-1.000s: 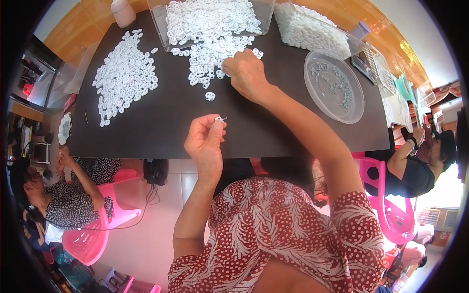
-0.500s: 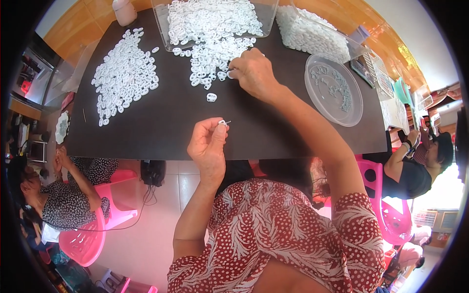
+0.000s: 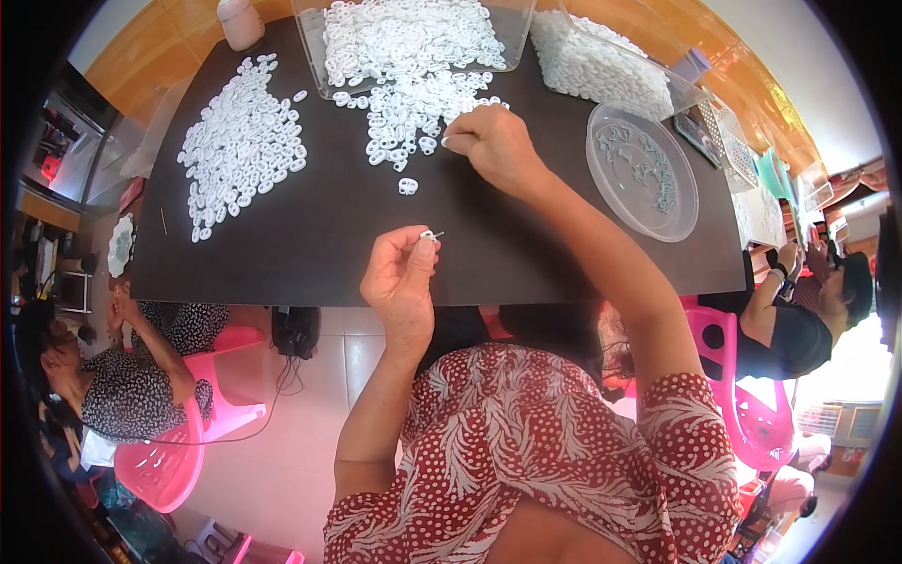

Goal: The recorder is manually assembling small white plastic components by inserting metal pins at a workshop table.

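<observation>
My left hand (image 3: 402, 282) hovers over the near edge of the dark table (image 3: 319, 244), its fingertips pinching a small white plastic piece with a thin metal pin (image 3: 430, 234). My right hand (image 3: 493, 146) reaches forward and its fingers touch the loose heap of white plastic rings (image 3: 413, 108) spilling from a clear tray (image 3: 413, 38). One single white ring (image 3: 408, 186) lies alone between the two hands.
A second pile of white rings (image 3: 240, 141) lies at the table's left. A clear round lid or dish (image 3: 644, 169) sits at the right, a clear box of white parts (image 3: 601, 61) behind it. Other people sit on pink chairs (image 3: 188, 423) left and right.
My right hand has shifted slightly left onto the heap of rings. My left hand stays in place holding the small piece.
</observation>
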### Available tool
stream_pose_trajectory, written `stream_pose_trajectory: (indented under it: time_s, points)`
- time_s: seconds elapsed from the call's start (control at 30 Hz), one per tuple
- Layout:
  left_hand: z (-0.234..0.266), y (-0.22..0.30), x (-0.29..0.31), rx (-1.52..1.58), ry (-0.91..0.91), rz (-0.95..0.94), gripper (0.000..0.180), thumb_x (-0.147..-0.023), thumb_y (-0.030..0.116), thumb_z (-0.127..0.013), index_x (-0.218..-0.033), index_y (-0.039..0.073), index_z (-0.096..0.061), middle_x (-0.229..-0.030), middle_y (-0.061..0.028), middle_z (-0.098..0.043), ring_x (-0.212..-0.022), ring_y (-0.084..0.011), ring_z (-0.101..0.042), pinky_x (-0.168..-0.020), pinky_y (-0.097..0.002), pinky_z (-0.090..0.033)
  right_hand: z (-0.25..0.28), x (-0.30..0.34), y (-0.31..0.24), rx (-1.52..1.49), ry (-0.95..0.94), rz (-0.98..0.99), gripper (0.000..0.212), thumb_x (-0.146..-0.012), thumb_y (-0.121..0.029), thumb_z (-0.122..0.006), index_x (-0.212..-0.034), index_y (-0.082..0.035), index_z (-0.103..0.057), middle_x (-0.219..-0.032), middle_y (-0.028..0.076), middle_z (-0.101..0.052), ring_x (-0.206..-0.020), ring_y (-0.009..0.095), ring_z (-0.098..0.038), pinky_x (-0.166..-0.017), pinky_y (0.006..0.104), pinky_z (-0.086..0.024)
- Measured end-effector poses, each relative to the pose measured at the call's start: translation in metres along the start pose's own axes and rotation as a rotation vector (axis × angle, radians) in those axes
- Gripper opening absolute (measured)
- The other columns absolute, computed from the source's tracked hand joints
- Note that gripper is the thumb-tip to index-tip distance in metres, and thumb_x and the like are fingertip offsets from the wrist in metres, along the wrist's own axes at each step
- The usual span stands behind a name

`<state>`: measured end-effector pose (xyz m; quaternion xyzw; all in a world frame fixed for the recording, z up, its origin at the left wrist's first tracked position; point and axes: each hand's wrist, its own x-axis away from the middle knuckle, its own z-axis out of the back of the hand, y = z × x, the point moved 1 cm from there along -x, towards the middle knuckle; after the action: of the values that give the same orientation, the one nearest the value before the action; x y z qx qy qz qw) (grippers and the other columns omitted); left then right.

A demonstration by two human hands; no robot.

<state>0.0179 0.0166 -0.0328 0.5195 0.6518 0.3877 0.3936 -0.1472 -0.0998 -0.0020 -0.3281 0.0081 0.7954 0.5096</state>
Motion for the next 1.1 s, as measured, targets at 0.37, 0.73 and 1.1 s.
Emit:
stream_pose_trajectory:
  time_s: [0.37,0.73,1.1]
  points:
    - [-0.008,0.013,-0.004,0.041,0.031,0.075,0.008,-0.086,0.004,-0.061,-0.091,-0.002,-0.059,-0.078,-0.0071,-0.062,-0.062,-0.009,-0.055,-0.055,-0.0197,-0.044,0.035,0.035,-0.038,-1.025,-0.203,-0.596,0.013,-0.077,-0.007,-0.063,-0.087,-0.001,-0.068,-0.068,0.002,-0.062,-0.061,0.005,-0.053,-0.053,0.0199,-0.038]
    - [-0.027,0.005,-0.004,0.248,-0.031,0.185,0.008,-0.089,0.005,-0.057,-0.092,-0.002,-0.056,-0.08,-0.0099,-0.063,-0.065,-0.0138,-0.058,-0.057,-0.0259,-0.047,0.024,0.072,-0.056,-1.014,-0.078,-0.623,0.019,-0.086,-0.012,-0.06,-0.079,0.005,-0.062,-0.068,0.006,-0.062,-0.061,0.008,-0.056,-0.054,0.0239,-0.046]
    - [-0.033,0.004,-0.003,0.412,-0.028,0.249,0.008,-0.09,0.004,-0.055,-0.094,-0.002,-0.055,-0.08,-0.0112,-0.063,-0.066,-0.0145,-0.059,-0.057,-0.0272,-0.049,0.022,0.088,-0.065,-0.934,0.103,-0.483,0.013,-0.087,-0.007,-0.058,-0.086,0.005,-0.062,-0.077,0.007,-0.063,-0.068,0.009,-0.057,-0.062,0.0239,-0.047]
